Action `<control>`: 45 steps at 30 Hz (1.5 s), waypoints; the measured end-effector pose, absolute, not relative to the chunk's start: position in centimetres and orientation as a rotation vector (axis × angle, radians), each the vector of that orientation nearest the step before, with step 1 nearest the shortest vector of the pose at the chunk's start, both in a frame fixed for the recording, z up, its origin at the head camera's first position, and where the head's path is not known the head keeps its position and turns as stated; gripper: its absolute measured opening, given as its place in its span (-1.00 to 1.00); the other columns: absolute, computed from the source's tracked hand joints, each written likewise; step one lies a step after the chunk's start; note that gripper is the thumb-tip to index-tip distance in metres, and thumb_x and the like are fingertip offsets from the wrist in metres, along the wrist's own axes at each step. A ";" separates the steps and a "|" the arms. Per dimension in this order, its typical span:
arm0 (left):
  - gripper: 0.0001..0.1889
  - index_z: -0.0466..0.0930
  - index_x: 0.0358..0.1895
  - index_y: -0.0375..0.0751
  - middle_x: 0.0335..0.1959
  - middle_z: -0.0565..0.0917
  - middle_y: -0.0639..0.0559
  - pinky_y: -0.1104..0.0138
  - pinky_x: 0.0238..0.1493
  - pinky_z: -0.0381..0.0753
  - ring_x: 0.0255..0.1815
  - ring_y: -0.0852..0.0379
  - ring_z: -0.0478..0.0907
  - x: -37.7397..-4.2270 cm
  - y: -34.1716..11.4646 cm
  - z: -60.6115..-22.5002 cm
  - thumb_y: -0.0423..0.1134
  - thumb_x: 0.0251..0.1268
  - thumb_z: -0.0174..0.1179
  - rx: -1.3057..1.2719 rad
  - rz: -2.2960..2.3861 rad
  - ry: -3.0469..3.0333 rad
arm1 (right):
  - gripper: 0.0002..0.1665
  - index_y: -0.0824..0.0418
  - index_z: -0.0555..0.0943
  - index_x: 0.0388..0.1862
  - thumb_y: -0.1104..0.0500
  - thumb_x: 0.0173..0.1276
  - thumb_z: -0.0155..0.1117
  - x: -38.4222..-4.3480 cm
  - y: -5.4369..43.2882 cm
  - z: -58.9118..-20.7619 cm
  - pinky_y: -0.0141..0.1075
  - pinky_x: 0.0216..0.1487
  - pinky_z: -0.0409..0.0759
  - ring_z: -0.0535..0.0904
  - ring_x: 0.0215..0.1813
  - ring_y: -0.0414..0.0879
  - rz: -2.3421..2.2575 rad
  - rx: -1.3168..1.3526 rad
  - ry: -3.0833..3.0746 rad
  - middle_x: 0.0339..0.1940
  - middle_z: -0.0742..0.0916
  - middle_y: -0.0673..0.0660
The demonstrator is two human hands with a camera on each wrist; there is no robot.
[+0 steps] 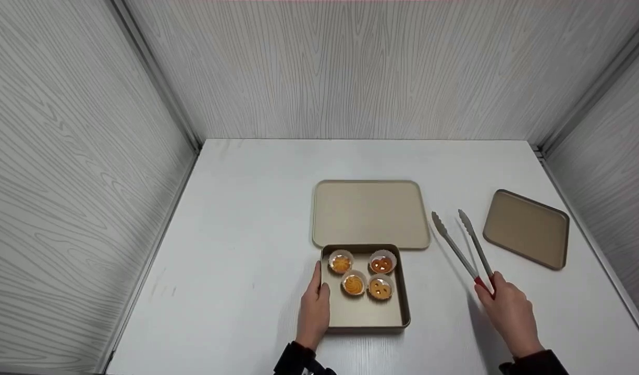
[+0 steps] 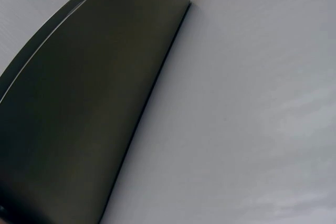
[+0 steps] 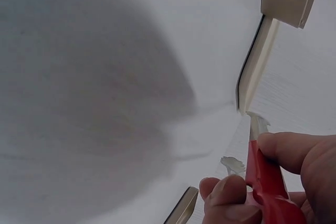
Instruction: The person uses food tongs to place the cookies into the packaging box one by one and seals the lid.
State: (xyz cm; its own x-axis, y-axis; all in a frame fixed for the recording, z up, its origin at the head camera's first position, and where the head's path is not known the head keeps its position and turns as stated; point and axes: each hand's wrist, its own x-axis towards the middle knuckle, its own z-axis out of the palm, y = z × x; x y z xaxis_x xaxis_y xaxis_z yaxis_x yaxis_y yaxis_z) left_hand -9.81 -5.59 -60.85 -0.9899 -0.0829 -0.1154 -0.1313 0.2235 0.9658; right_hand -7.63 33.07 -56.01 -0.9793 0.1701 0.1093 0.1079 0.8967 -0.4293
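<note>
My left hand grips the left wall of a deep rectangular baking pan, thumb over the rim and fingers along the outside. Several small tarts in paper cups sit inside the pan, toward its far half; their tops are yellow, orange and brown. In the left wrist view the pan's dark outer side fills the left part. With my right hand I hold metal tongs by their red handles. The tongs' arms stand apart with nothing between them, tips pointing away from me.
A flat beige tray lies just beyond the pan, whose far rim overlaps it in the head view. To the right of the tongs, a smaller brown tray lies at an angle. Grey wood-grain panels enclose the white table.
</note>
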 end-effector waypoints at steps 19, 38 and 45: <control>-0.42 0.06 0.66 -0.06 0.64 0.14 0.08 0.04 0.57 0.10 0.63 0.03 0.06 -9.8 -5.6 -60.6 -0.21 0.67 -0.16 -0.209 1.919 2.425 | -0.65 0.47 0.43 -0.13 0.15 0.41 0.22 -8.0 32.9 -56.9 0.01 -0.57 0.47 0.47 -0.53 0.12 0.659 -0.365 -3.015 -0.52 0.54 0.27; -0.42 0.07 0.65 -0.07 0.64 0.16 0.07 0.06 0.51 0.22 0.58 0.08 0.15 -9.7 -5.6 -60.7 -0.23 0.66 -0.16 -0.204 1.915 2.450 | -0.52 0.56 0.41 0.00 0.12 0.42 0.15 -8.1 32.5 -56.7 -0.07 -0.57 0.48 0.51 -0.51 0.09 0.686 -0.372 -3.136 -0.47 0.61 0.29; -0.43 0.08 0.65 -0.07 0.63 0.17 0.08 0.07 0.46 0.28 0.51 0.08 0.26 -9.8 -5.6 -60.7 -0.23 0.66 -0.16 -0.207 1.900 2.465 | -0.62 0.44 0.46 -0.22 0.07 0.40 0.19 -7.9 32.1 -56.7 -0.17 -0.67 0.40 0.49 -0.61 0.01 0.663 -0.336 -3.139 -0.60 0.58 0.16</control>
